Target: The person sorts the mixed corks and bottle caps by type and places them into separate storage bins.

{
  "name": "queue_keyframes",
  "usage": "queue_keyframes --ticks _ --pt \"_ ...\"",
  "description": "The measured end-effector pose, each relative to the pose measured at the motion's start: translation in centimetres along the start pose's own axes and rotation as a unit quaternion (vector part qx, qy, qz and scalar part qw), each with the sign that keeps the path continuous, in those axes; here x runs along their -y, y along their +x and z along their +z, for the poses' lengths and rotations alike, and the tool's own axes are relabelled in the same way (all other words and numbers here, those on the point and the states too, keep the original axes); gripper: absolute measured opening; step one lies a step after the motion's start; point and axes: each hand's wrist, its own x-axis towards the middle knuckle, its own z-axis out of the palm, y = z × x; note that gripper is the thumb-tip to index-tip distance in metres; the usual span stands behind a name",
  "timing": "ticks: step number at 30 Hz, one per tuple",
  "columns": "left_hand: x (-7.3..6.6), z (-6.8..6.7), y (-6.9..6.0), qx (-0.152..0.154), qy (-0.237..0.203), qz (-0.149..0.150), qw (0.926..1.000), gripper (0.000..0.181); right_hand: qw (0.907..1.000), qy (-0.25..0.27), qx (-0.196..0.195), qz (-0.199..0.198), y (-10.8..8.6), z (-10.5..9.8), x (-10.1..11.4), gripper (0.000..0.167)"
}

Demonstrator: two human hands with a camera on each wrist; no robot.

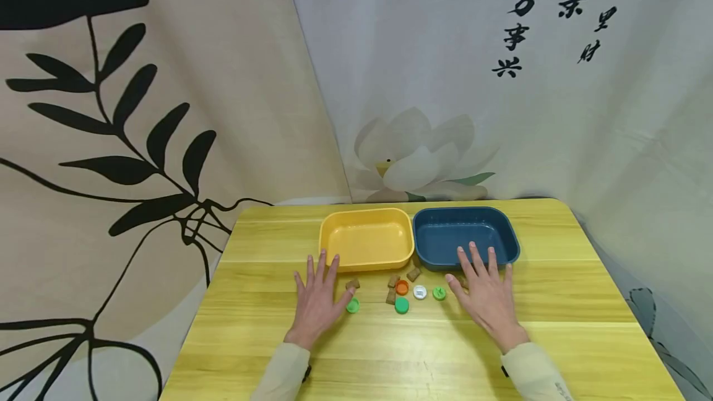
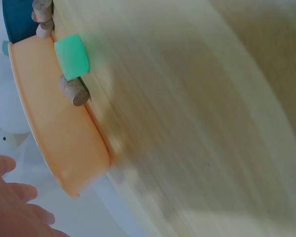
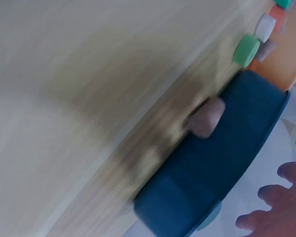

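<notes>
In the head view my left hand [image 1: 317,308] is spread, fingers straight, by the near left corner of the yellow tray [image 1: 367,263]; its thumb is beside a green cap [image 1: 353,306] and a cork [image 1: 353,284]. My right hand [image 1: 490,302] is spread too, its fingertips over the near edge of the blue tray [image 1: 465,237], with a cork partly hidden near its thumb. Neither hand holds anything. Between them lie an orange cap [image 1: 401,288], a white cap [image 1: 420,292], green caps [image 1: 439,293] and several corks [image 1: 413,274].
Both trays stand side by side at the back of the wooden table [image 1: 401,364], with nothing inside them. Behind the table hangs a printed cloth [image 1: 267,110] with leaves, a flower and writing.
</notes>
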Motion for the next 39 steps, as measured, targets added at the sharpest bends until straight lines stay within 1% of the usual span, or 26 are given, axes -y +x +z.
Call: queue_keyframes --ticks 7,13,19,24,27,35,39 --pt "-0.2 0.1 -0.7 -0.014 -0.005 0.010 0.9998 0.085 0.9997 0.005 0.003 -0.023 0.6 0.8 2.3 0.078" --pt "-0.3 0.2 -1.8 -0.015 -0.015 0.015 0.9997 0.084 0.9990 0.009 0.010 -0.043 1.2 1.7 4.2 0.077" --pt "-0.2 0.5 -2.7 -0.016 -0.007 0.021 0.9996 0.084 0.9981 0.014 0.014 -0.059 2.0 2.5 5.7 0.076" --pt "-0.2 0.8 -3.3 -0.017 0.002 0.022 0.9996 0.083 0.9970 0.017 0.006 -0.076 2.5 3.2 6.7 0.075" --pt "-0.4 0.9 -3.6 -0.009 0.010 0.029 0.9995 0.080 0.9965 0.018 0.003 -0.082 2.8 3.5 7.0 0.075" --pt "-1.0 1.3 -4.1 0.016 0.017 0.056 0.9982 0.071 0.9961 0.004 0.021 -0.086 3.2 4.2 7.6 0.075" --pt "-1.1 1.5 -4.3 0.027 0.017 0.069 0.9971 0.067 0.9959 -0.001 0.010 -0.090 3.3 4.7 7.7 0.072"
